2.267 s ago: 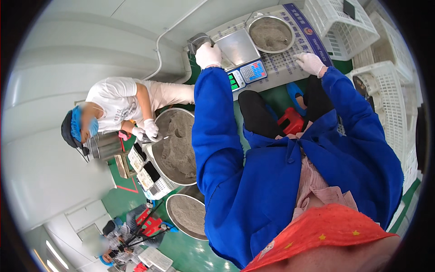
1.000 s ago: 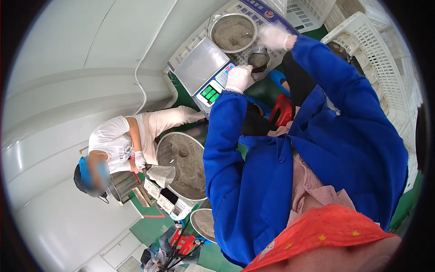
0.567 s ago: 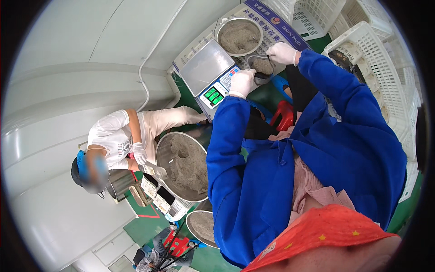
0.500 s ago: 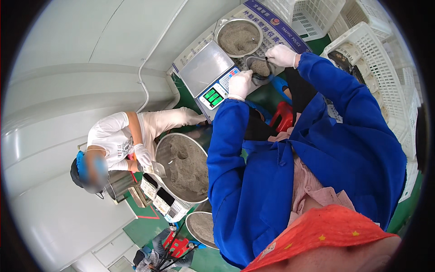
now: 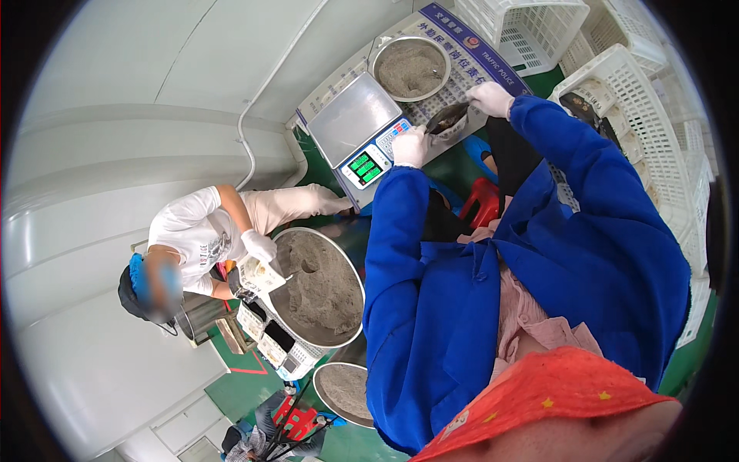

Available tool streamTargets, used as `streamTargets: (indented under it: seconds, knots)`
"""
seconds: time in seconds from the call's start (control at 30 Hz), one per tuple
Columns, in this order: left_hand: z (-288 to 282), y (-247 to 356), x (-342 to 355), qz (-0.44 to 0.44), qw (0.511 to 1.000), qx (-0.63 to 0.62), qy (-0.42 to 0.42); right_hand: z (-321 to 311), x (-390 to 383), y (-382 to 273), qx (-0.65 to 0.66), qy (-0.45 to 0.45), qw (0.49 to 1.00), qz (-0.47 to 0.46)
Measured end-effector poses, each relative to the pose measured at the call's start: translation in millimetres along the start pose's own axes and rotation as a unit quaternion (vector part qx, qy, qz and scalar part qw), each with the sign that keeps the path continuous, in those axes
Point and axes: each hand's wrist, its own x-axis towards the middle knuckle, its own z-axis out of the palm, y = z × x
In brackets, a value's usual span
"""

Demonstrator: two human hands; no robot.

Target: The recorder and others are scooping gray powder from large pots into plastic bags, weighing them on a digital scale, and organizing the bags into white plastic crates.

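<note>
My left hand (image 5: 410,146), in a white glove, pinches the near left corner of a dark pouch (image 5: 446,118) with a pale lower part. Gripping the opposite corner is my gloved right hand (image 5: 490,98). The pouch's top edge is stretched between both hands, and its contents are hidden from this angle. Just left of my left hand stands a digital scale (image 5: 362,115) with a bare metal pan and a lit green display. A steel bowl (image 5: 410,68) of grey, grainy powder sits beyond the pouch on the printed tabletop.
White plastic crates (image 5: 539,31) stand at the upper right, and another crate (image 5: 616,100) holding packed pouches is beside my right arm. A co-worker (image 5: 196,231) at left holds a pale pouch over a large powder tub (image 5: 323,285). A red stool (image 5: 481,202) is below me.
The pouch, which showed grey powder through its open mouth, now has its top drawn narrow and dark. My right hand has shifted slightly. The co-worker has lifted a pouch upright over the tub.
</note>
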Motion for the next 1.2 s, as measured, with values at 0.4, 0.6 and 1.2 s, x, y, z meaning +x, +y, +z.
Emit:
streamTargets:
  seconds: [0.4,0.6,1.2]
  knots:
    - [-15.0,3.7,-6.0,0.004,0.999,0.036,0.024,-3.7,31.9,-105.0,-0.1,-0.012,0.979,-0.177]
    - [-9.3,7.3,-4.9,0.012,0.998,0.032,0.05,19.6,39.2,-108.6,-0.16,-0.021,0.964,-0.211]
    - [-15.6,9.7,-8.8,0.064,0.994,0.093,0.004,-13.3,8.2,-28.5,-0.165,0.021,0.977,-0.135]
